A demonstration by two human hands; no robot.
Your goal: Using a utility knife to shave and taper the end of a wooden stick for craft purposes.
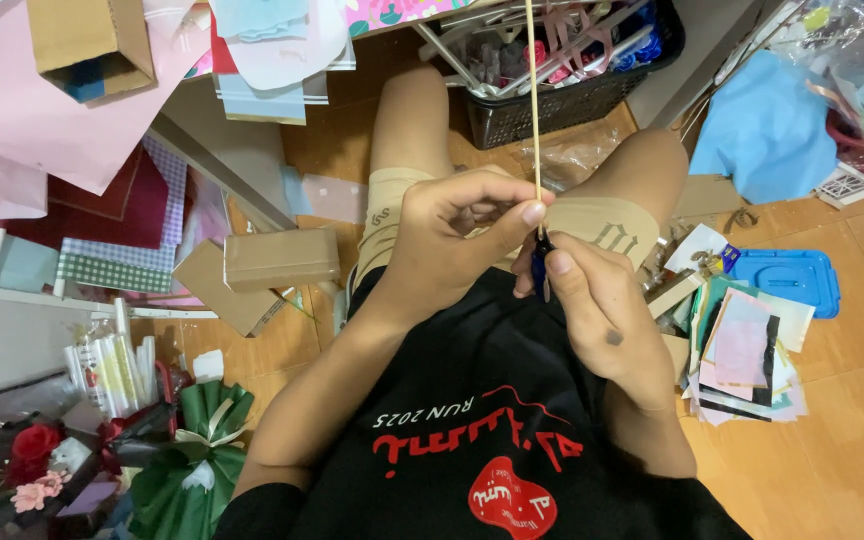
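A thin wooden stick [532, 90] stands nearly upright above my lap, reaching past the top of the view. My left hand [447, 235] pinches the stick low down between thumb and fingers. My right hand [597, 310] sits just below and to the right, its fingers closed on a small dark blue piece [542, 262] at the stick's lower end. Both hands touch each other over my knees and black shirt. What the blue piece is stays mostly hidden by my fingers.
A black basket [562, 105] of ribbons and sticks stands beyond my knees. Cardboard boxes [277, 258] lie at left, pink and red paper sheets [42, 120] at upper left. Flower bouquets [72, 460] fill the lower left. A blue lid [787, 280] and paper stack [747, 350] lie right.
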